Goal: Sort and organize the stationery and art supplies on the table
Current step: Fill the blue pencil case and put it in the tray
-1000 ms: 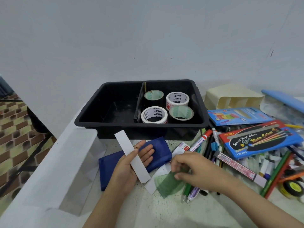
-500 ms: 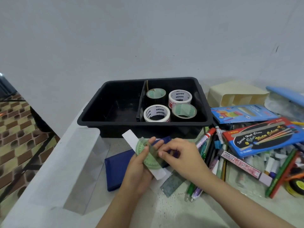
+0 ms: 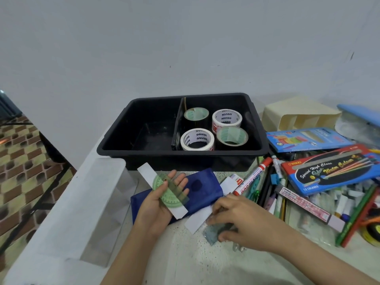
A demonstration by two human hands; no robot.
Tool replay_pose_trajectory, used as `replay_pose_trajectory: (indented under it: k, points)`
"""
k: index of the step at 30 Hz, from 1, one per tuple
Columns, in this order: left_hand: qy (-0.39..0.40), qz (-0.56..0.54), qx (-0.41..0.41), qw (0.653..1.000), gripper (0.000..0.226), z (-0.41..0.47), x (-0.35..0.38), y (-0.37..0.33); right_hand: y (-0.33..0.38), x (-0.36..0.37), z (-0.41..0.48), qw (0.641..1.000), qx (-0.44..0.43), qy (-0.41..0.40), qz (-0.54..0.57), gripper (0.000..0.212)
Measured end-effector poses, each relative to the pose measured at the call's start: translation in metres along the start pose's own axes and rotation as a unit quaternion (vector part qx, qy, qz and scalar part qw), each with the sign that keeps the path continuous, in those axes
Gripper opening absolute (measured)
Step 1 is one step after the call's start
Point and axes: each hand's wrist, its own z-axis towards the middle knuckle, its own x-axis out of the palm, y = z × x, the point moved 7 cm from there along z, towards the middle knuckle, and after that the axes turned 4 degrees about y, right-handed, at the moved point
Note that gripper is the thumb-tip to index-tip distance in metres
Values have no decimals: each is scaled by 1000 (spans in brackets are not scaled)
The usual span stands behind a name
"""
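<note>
Left hand (image 3: pixel 158 204) flat, palm up, fingers straight, carrying one white strip (image 3: pixel 147 173), one green protractor (image 3: pixel 164 197), one small ruler (image 3: pixel 177 192). Right hand (image 3: pixel 242 221) curled, pinching one clear set square (image 3: pixel 211 233) against the tabletop (image 3: pixel 185 260). Beyond the hands, one black tray (image 3: pixel 181 152): four tape rolls (image 3: pixel 197 138), two marked "Ninso". To the right, one paint box (image 3: pixel 329 171), "NIKKI", "12 COLOURS".

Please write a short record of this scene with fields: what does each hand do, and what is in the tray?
Left hand: palm up, carrying white strip, green protractor, small ruler
Right hand: grips translucent green piece lying on table
Black tray: four tape rolls in right compartment
Right of tray: markers, watercolour box
</note>
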Motion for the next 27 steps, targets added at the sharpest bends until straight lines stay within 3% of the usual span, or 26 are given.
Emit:
replay_pose_trajectory:
  k: [4,8,10,13,16,19,22,27]
  points:
    - [8,7,3,1000,40,-2,3,0,5,-6,6,999,-12,-17,42,22]
    - [15,37,14,999,40,-5,6,-1,12,-45,16,988,-23,-106,110,8]
    - [19,55,21,998,44,-7,11,-2,16,-74,18,967,-30,-184,176,10]
    - [32,76,15,997,62,-10,19,0,19,-108,22,907,-32,-283,310,17]
    - [47,82,-12,995,71,-12,27,3,14,-111,41,868,12,-263,421,21]
    - [78,77,-46,993,68,-17,35,10,3,-87,60,864,78,-221,445,18]
    - [101,114,-45,987,35,-21,38,15,-8,-60,66,879,130,-206,409,14]
    - [46,120,-22,991,28,-18,23,11,-6,-48,58,932,92,-239,257,16]
